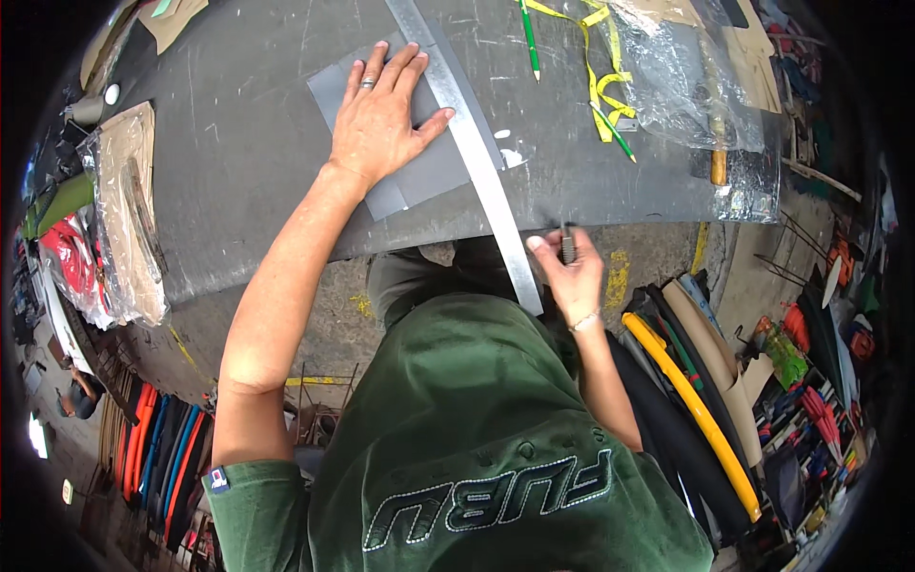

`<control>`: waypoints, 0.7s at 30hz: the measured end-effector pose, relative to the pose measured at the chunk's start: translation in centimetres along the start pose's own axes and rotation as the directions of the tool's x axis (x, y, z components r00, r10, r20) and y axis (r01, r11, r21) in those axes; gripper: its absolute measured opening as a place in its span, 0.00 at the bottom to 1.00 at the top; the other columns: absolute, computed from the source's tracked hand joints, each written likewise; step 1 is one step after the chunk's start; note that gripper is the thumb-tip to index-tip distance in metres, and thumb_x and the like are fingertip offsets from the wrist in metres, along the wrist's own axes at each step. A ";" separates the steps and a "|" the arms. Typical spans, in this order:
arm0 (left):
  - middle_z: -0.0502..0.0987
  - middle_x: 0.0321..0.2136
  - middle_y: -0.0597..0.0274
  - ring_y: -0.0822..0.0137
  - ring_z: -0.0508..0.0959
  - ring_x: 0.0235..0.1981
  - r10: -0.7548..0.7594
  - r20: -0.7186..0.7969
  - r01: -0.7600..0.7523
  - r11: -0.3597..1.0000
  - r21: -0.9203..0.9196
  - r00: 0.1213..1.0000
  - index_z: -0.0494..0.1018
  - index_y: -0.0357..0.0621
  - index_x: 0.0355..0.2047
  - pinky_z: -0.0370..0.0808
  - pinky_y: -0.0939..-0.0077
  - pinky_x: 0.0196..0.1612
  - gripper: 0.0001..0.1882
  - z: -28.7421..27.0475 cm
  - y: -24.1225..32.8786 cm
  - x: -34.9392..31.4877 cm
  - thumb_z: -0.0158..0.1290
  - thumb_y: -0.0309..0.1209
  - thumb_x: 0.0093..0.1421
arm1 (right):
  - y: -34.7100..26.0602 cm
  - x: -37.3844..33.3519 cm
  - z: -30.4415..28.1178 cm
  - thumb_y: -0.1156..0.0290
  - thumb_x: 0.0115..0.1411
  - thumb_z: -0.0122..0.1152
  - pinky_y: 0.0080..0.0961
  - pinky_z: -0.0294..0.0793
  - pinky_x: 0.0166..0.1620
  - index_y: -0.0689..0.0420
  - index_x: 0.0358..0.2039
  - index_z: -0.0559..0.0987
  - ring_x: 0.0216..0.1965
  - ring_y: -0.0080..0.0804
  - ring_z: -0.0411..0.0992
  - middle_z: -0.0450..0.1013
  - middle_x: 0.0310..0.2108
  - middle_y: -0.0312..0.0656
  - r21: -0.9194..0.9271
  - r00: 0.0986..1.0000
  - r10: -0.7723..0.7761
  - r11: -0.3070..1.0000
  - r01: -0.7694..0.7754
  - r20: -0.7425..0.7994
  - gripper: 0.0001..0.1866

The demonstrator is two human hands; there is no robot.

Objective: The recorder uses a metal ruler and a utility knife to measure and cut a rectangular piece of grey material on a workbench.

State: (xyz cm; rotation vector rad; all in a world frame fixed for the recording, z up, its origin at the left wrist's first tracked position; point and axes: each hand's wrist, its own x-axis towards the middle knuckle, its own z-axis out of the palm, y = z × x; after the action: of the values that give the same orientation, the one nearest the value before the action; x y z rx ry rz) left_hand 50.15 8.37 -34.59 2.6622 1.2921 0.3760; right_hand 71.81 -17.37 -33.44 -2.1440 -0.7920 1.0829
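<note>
My left hand (381, 124) lies flat with fingers spread on a dark grey sheet (419, 181), its fingertips and thumb at the edge of a long metal ruler (481, 162). The ruler crosses the sheet at a slant and sticks out past the table's near edge toward my body. Just beyond that edge, to the right of the ruler, my right hand (575, 278) grips a small dark tool with a ribbed body (569, 248). The tool's tip is blurred, and I cannot tell its exact kind.
On the dark table (238, 162) lie a green pencil (531, 43), a second green pencil (615, 133), a yellow measuring tape (591, 76) and clear plastic sheeting (667, 86). Brown paper pieces (129, 181) sit at the left. Material rolls (691, 410) stand at the right.
</note>
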 end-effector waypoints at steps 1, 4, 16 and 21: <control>0.64 0.69 0.60 0.48 0.58 0.72 0.000 0.014 -0.001 1.000 0.024 1.000 0.65 0.44 0.67 0.54 0.49 0.74 0.41 -0.1 0.1 -0.1 0.56 0.58 0.62 | -0.8 0.2 -1.0 0.70 0.59 0.74 0.20 0.73 0.36 0.60 0.44 0.75 0.29 0.17 0.70 0.76 0.30 0.33 -0.081 0.996 -0.088 0.993 0.087 -0.009 0.18; 0.63 0.69 0.57 0.49 0.58 0.73 -0.043 0.089 0.040 0.999 0.027 0.995 0.63 0.40 0.67 0.57 0.50 0.74 0.41 -0.6 0.7 0.3 0.56 0.55 0.63 | -2.5 1.9 -1.8 0.72 0.64 0.67 0.23 0.75 0.36 0.60 0.57 0.70 0.28 0.21 0.73 0.77 0.34 0.36 -0.212 0.923 -0.384 0.905 0.369 -0.033 0.23; 0.60 0.70 0.47 0.47 0.56 0.73 -0.053 0.216 0.052 0.999 0.012 0.975 0.57 0.34 0.69 0.59 0.48 0.73 0.56 -2.0 1.5 1.2 0.66 0.61 0.52 | -12.9 11.9 7.0 0.73 0.69 0.54 0.35 0.80 0.48 0.53 0.65 0.71 0.44 0.50 0.81 0.77 0.55 0.52 -0.221 0.635 -0.772 0.625 0.749 -0.035 0.24; 0.59 0.70 0.44 0.45 0.56 0.73 -0.057 0.235 0.057 0.998 0.006 0.970 0.57 0.34 0.70 0.58 0.47 0.73 0.57 -2.0 1.5 1.2 0.68 0.59 0.51 | -13.3 12.4 7.9 0.72 0.68 0.57 0.35 0.80 0.47 0.48 0.63 0.74 0.45 0.49 0.81 0.78 0.55 0.48 -0.123 0.769 -0.640 0.763 0.635 -0.004 0.23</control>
State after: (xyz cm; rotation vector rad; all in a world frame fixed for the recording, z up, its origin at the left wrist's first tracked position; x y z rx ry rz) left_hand 51.42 8.42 -32.14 2.5678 1.2891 0.0499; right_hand 68.07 2.09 -33.51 -1.7449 -1.4570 0.6257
